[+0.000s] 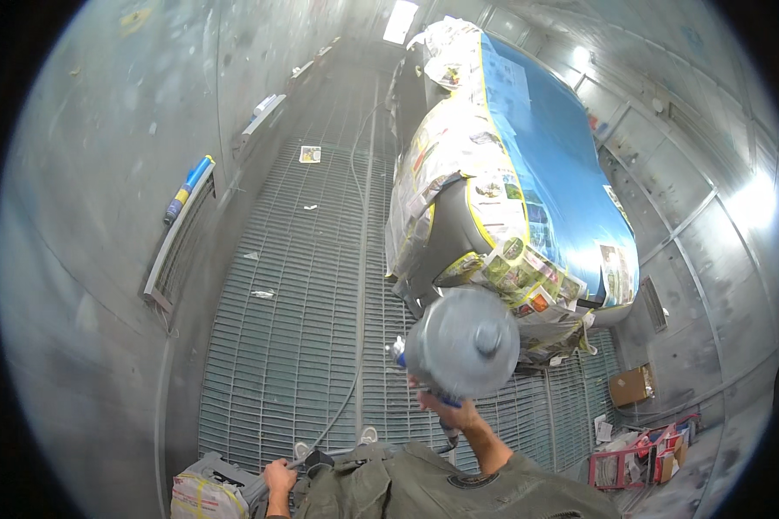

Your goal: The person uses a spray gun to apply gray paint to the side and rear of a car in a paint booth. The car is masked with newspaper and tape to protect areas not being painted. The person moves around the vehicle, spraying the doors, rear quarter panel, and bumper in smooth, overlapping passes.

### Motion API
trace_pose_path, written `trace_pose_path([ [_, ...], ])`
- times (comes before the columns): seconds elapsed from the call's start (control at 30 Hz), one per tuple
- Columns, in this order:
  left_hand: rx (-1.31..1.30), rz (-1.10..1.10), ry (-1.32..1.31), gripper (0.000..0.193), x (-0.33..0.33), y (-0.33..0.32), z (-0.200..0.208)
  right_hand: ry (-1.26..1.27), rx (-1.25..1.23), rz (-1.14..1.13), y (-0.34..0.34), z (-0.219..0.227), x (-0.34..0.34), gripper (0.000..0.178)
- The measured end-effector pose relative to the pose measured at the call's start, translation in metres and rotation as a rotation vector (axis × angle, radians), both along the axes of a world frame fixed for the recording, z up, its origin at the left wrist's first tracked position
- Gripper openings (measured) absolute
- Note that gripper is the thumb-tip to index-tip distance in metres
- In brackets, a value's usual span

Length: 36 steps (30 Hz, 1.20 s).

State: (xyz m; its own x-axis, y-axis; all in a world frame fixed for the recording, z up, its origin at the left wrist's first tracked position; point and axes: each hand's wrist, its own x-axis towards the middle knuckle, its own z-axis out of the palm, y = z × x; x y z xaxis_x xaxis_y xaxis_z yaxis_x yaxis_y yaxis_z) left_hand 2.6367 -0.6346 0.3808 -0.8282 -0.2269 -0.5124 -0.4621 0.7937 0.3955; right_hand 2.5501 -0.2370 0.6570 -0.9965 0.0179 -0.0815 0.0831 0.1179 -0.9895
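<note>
My right hand (457, 413) grips a spray gun (398, 350) in front of me, its fingers partly hidden by the large translucent grey paint cup (463, 342) on top. The cup hangs before the nearest corner of a masked car body (459, 221); from above I cannot tell the gap between them. Newspaper sheets (528, 277), yellow tape and blue film (550, 147) cover much of the car, while a dark grey panel stays bare. Low at my left side, my left hand (279, 476) is closed around a grey air hose (296, 464).
Slatted metal grating (286, 346) forms the floor, with paper scraps and a trailing hose on it. A wrapped bundle (208, 497) sits at lower left. A cardboard box (632, 386) and red-framed rack (640, 458) stand right. Blue-and-yellow tubes (189, 190) rest on the left wall's ledge.
</note>
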Motion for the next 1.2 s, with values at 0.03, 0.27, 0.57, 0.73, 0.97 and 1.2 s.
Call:
trace_pose_path([
  [0.03, 0.021, -0.022, -0.027, 0.022, 0.000, 0.003, -0.002, -0.050, 0.044, -0.038, 0.009, -0.025, 0.020, 0.030],
  [0.27, 0.009, -0.188, -0.091, 0.025, 0.008, -0.011, -0.010, -0.060, 0.120, -0.032, 0.026, -0.085, 0.057, 0.033],
  [0.57, -0.007, -0.168, -0.073, 0.028, 0.014, -0.016, -0.010, 0.123, 0.207, 0.133, 0.016, -0.084, 0.037, 0.036],
  [0.73, 0.013, -0.173, -0.073, 0.030, 0.033, -0.022, -0.018, 0.219, 0.238, 0.235, -0.003, -0.084, 0.032, 0.038],
  [0.97, 0.042, -0.181, -0.117, 0.034, 0.038, -0.042, -0.019, 0.553, 0.255, 0.253, -0.071, 0.010, 0.007, 0.039],
  [1.2, 0.102, -0.151, -0.078, 0.039, 0.021, -0.076, -0.023, 0.352, 0.095, 0.244, -0.109, 0.014, 0.010, 0.040],
])
